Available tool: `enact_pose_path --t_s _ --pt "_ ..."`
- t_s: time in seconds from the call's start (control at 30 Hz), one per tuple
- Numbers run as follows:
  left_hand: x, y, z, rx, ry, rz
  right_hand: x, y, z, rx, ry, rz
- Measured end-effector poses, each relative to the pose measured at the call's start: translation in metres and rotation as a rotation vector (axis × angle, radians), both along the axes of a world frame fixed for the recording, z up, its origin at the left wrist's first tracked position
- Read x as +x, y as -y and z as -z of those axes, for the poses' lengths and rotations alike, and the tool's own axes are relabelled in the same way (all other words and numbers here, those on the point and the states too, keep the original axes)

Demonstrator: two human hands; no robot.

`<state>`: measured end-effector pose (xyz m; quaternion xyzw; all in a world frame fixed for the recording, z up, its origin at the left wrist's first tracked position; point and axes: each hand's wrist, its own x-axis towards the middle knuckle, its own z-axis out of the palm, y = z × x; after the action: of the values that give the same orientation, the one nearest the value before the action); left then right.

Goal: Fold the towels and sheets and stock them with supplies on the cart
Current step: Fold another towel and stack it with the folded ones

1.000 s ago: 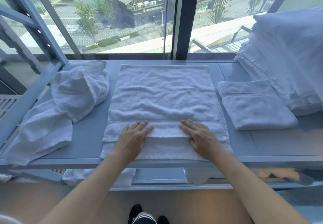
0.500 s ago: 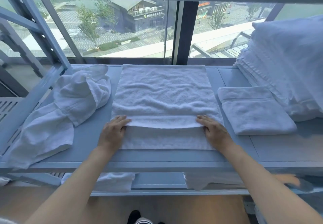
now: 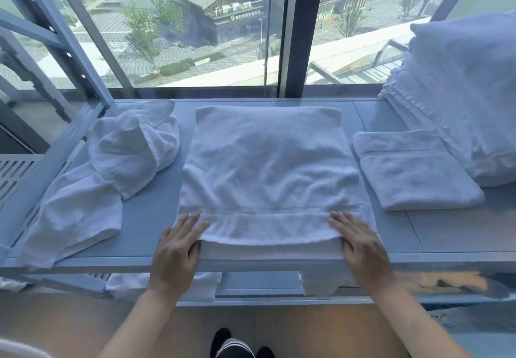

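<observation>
A white towel (image 3: pixel 268 168) lies flat in the middle of the pale blue cart shelf (image 3: pixel 148 226), its near end folded over into a double layer. My left hand (image 3: pixel 176 249) holds the near left corner, fingers spread on top and thumb tucked against the edge under the upper layer. At the near right corner, my right hand (image 3: pixel 360 249) pinches the fold the same way. A folded towel (image 3: pixel 413 173) lies to the right. An unfolded, crumpled towel (image 3: pixel 106 173) lies to the left.
A tall stack of folded white linen (image 3: pixel 460 101) fills the shelf's back right corner. Behind the shelf is a window, and the cart's slanted frame posts (image 3: pixel 69 48) stand at the left. More white cloth (image 3: pixel 321 282) shows on the lower shelf.
My hands slid apart from the middle of the towel's near end out to its two near corners. The near end now lies folded in a neat double layer.
</observation>
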<state>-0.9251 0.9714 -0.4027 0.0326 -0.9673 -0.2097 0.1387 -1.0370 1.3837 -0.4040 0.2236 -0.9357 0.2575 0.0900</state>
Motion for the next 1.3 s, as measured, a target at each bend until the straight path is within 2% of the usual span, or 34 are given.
enact_pose_path --t_s 0.2,0.4,0.5,0.63,0.83,0.97,1.07,1.17,1.3 --pt "-0.046 0.0 -0.032 0.017 0.03 -0.05 -0.051 0.008 -0.031 0.034 0.095 0.004" --pt "-0.028 0.0 -0.043 -0.039 -0.123 -0.061 -0.038 -0.01 -0.046 -0.016 -0.063 0.04" --pt "0.0 -0.014 -0.021 0.025 -0.039 -0.036 -0.009 -0.019 -0.026 -0.005 0.017 0.061" --pt "0.01 -0.015 0.001 -0.01 -0.035 -0.024 -0.004 -0.023 -0.008 -0.005 -0.011 0.063" --pt "-0.004 -0.002 -0.01 -0.014 -0.003 -0.107 -0.019 -0.043 -0.012 0.097 -0.028 0.081" --pt "-0.005 -0.003 -0.019 -0.075 0.019 -0.228 -0.011 -0.038 -0.017 0.204 -0.136 0.15" --pt "-0.037 -0.034 -0.031 -0.051 -0.018 -0.011 -0.016 0.017 -0.03 0.132 -0.061 0.02" --pt "-0.09 -0.069 -0.034 -0.133 0.173 0.156 -0.045 0.089 -0.037 0.175 0.145 -0.13" --pt "-0.136 -0.056 -0.022 -0.253 0.367 0.097 -0.098 0.125 -0.033 0.356 0.232 -0.137"
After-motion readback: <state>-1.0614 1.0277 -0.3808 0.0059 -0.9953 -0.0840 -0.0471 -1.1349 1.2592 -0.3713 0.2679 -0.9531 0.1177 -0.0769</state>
